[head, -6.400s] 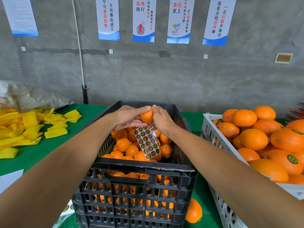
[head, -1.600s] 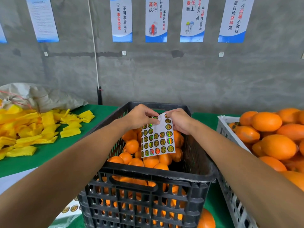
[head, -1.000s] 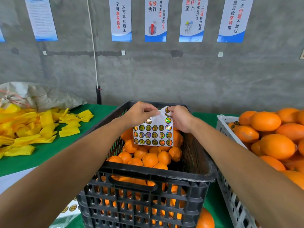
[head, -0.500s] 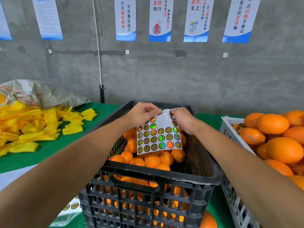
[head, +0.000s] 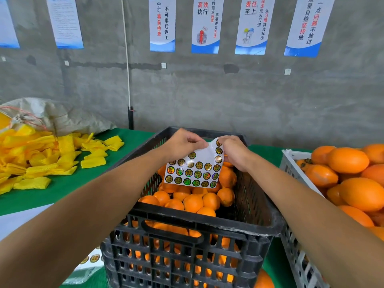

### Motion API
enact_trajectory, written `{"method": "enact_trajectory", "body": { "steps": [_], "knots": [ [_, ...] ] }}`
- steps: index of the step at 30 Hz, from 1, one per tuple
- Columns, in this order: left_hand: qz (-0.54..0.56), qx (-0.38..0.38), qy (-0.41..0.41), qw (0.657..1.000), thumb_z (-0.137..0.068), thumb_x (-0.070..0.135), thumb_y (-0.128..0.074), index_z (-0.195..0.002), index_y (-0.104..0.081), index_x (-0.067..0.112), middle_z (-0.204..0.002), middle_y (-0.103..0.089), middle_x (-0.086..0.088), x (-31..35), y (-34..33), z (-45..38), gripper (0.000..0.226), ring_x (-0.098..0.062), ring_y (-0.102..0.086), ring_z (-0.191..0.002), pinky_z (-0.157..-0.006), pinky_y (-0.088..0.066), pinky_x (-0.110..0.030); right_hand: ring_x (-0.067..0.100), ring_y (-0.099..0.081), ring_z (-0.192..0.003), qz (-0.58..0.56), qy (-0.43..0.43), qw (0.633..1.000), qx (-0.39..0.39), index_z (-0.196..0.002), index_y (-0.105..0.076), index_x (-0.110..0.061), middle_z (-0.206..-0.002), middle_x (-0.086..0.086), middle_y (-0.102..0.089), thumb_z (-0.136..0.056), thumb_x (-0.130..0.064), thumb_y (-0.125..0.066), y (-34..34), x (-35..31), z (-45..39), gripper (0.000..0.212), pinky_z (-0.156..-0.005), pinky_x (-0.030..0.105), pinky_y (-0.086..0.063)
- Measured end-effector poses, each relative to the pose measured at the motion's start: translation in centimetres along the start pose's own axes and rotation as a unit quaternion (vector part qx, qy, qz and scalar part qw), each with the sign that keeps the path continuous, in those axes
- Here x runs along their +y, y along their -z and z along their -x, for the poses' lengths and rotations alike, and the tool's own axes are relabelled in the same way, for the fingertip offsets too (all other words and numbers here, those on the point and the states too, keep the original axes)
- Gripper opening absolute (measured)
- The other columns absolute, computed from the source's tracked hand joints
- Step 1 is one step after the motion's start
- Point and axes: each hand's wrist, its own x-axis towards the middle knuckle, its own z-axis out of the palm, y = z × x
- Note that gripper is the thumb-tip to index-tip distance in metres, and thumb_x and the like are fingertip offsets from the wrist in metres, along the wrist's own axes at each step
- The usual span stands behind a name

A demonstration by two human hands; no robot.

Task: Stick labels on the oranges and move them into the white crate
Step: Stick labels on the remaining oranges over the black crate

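Nearest to the camera, the black crate (head: 193, 242) is heaped with oranges (head: 192, 202), and none of those showing carries a sticker that can be made out, so the unlabelled supply looks large. One more orange (head: 262, 280) lies on the green tablecloth (head: 62, 183) at the crate's lower right corner, and another label sheet (head: 91, 259) lies at its lower left corner.

Above the fruit, both hands hold the sticker sheet (head: 193, 171) over the open crate. The left hand (head: 182, 145) pinches its upper left edge between thumb and fingers; the right hand (head: 234, 151) grips the upper right corner, which curls over. The right hand seems to be peeling a label there, though the fingertips are too small to tell whether one has lifted. Several rows of round labels are left on the sheet, while its upper part shows bare backing, so part of it is used up. Neither hand holds an orange.

To the right, the white crate (head: 291, 163) is piled above its rim with fruit, and the labelled oranges (head: 307, 163) near its far corner show dark round stickers. A good share is done; much is left.

Farther left, yellow foam sleeves (head: 41, 159) are scattered before a grey sack (head: 56, 115).
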Motion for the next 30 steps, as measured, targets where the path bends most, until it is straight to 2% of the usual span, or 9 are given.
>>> {"method": "enact_trajectory", "body": {
  "steps": [3, 5, 10, 13, 19, 22, 24, 27, 30],
  "knots": [
    [0.029, -0.010, 0.032, 0.999, -0.097, 0.029, -0.069, -0.105, -0.079, 0.023, -0.092, -0.079, 0.009, 0.0, 0.0, 0.1, 0.014, -0.010, -0.076, -0.084, -0.065, -0.057, -0.018, 0.026, -0.070, -0.102, 0.006, 0.008, 1.000, 0.016, -0.093, -0.066, -0.022, -0.102, 0.015, -0.075, -0.103, -0.014, -0.041, -0.1, 0.0, 0.2, 0.028, -0.093, 0.042, -0.058],
    [0.041, -0.014, 0.049, 0.998, -0.096, 0.028, -0.070, -0.105, -0.079, 0.024, -0.092, -0.079, 0.009, 0.0, 0.1, -0.1, 0.014, -0.009, -0.076, -0.085, -0.068, -0.058, -0.021, 0.025, -0.071, -0.099, 0.021, 0.018, 0.999, 0.022, -0.094, -0.067, -0.023, -0.100, 0.014, -0.075, -0.102, -0.016, -0.042, -0.1, 0.0, 0.1, 0.027, -0.091, 0.042, -0.059],
    [0.074, -0.010, 0.081, 0.994, -0.095, 0.024, -0.071, -0.107, -0.080, 0.022, -0.097, -0.080, 0.004, -0.2, 0.3, -0.2, 0.015, -0.014, -0.076, -0.091, -0.084, -0.061, -0.032, 0.019, -0.073, -0.090, 0.055, 0.033, 0.998, 0.025, -0.101, -0.069, -0.023, -0.092, 0.005, -0.076, -0.103, -0.021, -0.041, 0.0, 0.3, 0.1, 0.028, -0.072, 0.031, -0.055],
    [0.060, 0.012, 0.074, 0.995, -0.095, 0.020, -0.070, -0.102, -0.081, 0.022, -0.097, -0.079, 0.005, -0.3, 0.3, -0.3, 0.013, -0.013, -0.074, -0.095, -0.087, -0.059, -0.031, 0.016, -0.074, -0.078, 0.074, 0.034, 0.996, 0.023, -0.101, -0.069, -0.025, -0.087, 0.004, -0.077, -0.105, -0.025, -0.039, 0.0, 0.2, 0.3, 0.031, -0.062, 0.026, -0.053],
    [0.024, 0.007, 0.109, 0.994, -0.097, 0.029, -0.068, -0.096, -0.079, 0.022, -0.086, -0.079, 0.005, 0.2, 0.3, -0.3, 0.013, -0.011, -0.077, -0.079, -0.063, -0.058, -0.022, 0.014, -0.069, -0.088, 0.093, 0.033, 0.995, 0.026, -0.105, -0.063, -0.028, -0.098, 0.002, -0.071, -0.107, -0.026, -0.036, -0.1, 0.4, 0.3, 0.027, -0.066, 0.028, -0.048],
    [0.009, 0.011, 0.137, 0.990, -0.100, 0.035, -0.064, -0.094, -0.076, 0.020, -0.080, -0.079, 0.002, 0.3, 0.7, -0.3, 0.020, -0.012, -0.076, -0.070, -0.056, -0.055, -0.021, 0.013, -0.065, -0.096, 0.107, 0.037, 0.993, 0.029, -0.109, -0.061, -0.027, -0.104, 0.001, -0.069, -0.107, -0.025, -0.038, -0.2, 0.6, -0.1, 0.024, -0.079, 0.032, -0.051],
    [-0.052, 0.043, 0.125, 0.990, -0.102, 0.037, -0.060, -0.090, -0.072, 0.016, -0.076, -0.077, -0.001, 0.0, 0.7, -0.3, 0.026, -0.014, -0.073, -0.067, -0.057, -0.055, -0.026, 0.019, -0.067, -0.097, 0.106, 0.031, 0.994, 0.024, -0.107, -0.062, -0.021, -0.107, 0.007, -0.071, -0.108, -0.022, -0.040, -0.5, 0.9, -0.4, 0.022, -0.084, 0.038, -0.056],
    [-0.162, 0.119, 0.082, 0.976, -0.104, 0.033, -0.053, -0.090, -0.062, 0.014, -0.076, -0.068, -0.004, -0.2, 1.0, -0.1, 0.025, -0.020, -0.062, -0.071, -0.069, -0.054, -0.036, 0.029, -0.068, -0.094, 0.158, 0.026, 0.987, 0.006, -0.100, -0.059, -0.013, -0.109, 0.021, -0.072, -0.106, -0.009, -0.041, -0.8, 1.4, -1.0, 0.020, -0.079, 0.041, -0.055],
    [-0.215, 0.161, 0.071, 0.961, -0.104, 0.034, -0.048, -0.092, -0.061, 0.017, -0.083, -0.070, -0.006, -0.1, 1.9, 0.1, 0.024, -0.026, -0.066, -0.080, -0.077, -0.057, -0.041, 0.033, -0.064, -0.111, 0.221, 0.031, 0.975, 0.010, -0.109, -0.059, -0.010, -0.121, 0.018, -0.067, -0.101, -0.002, -0.048, -0.5, 1.7, -1.9, 0.015, -0.097, 0.046, -0.054]
  ]
}}
